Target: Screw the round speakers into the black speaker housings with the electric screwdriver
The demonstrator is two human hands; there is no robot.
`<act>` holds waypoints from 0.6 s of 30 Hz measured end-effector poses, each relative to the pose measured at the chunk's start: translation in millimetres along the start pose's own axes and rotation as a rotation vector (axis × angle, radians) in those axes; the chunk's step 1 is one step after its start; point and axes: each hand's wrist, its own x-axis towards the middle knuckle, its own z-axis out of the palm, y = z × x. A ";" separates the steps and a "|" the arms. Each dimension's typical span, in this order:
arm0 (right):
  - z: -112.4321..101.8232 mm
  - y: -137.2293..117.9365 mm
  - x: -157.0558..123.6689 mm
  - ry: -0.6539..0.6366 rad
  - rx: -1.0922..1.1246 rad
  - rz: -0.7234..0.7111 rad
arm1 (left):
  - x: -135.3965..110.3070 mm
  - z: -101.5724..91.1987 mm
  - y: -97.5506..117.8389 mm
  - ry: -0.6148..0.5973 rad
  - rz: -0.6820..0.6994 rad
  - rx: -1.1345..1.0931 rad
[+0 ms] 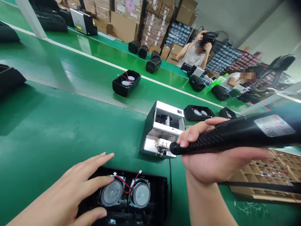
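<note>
My right hand [207,157] is wrapped round a black electric screwdriver [225,135]. Its tip points left, at the front of a silver and black screw feeder [162,130]; whether the bit touches a screw is too small to tell. Below, a black speaker housing [162,201] lies open side up, with two round speaker drivers [141,194] in it. Red wires [128,191] with white plugs run from the drivers. My left hand [80,188] spreads its fingers over the housing's left side, the index fingertip at the left driver.
More open housings with drivers, such as one housing [125,83], stand on the green conveyor [94,62] beyond. A divided cardboard box [265,172] sits at the right. Two people [195,53] work across the line, before stacked cartons [124,25].
</note>
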 end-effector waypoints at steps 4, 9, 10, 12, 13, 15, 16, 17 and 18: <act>-2.8 5.6 -1.7 -0.042 -0.060 -0.042 | 5.8 -0.6 4.4 -0.089 0.051 0.110; 5.4 -8.0 -0.2 0.054 -0.012 0.103 | 16.4 -5.1 6.7 -0.165 0.059 0.157; 6.9 -10.4 -0.1 0.073 -0.003 0.137 | 17.4 -5.6 6.2 -0.176 0.057 0.161; 8.2 -12.8 -0.3 0.086 0.008 0.174 | 18.4 -5.9 5.0 -0.196 0.045 0.149; 8.0 -12.9 -0.6 0.080 0.016 0.163 | 18.6 -5.8 4.6 -0.207 0.036 0.134; 6.6 -11.7 -1.4 0.060 0.029 0.140 | 18.6 -5.3 4.3 -0.225 0.012 0.102; 5.9 -10.8 -1.8 0.054 0.036 0.134 | 18.6 -5.0 4.5 -0.229 -0.001 0.087; 5.3 -9.9 -2.2 0.051 0.040 0.130 | 18.6 -4.8 4.8 -0.230 -0.013 0.073; 5.0 -9.1 -2.7 0.053 0.042 0.127 | 18.7 -4.6 5.3 -0.228 -0.024 0.059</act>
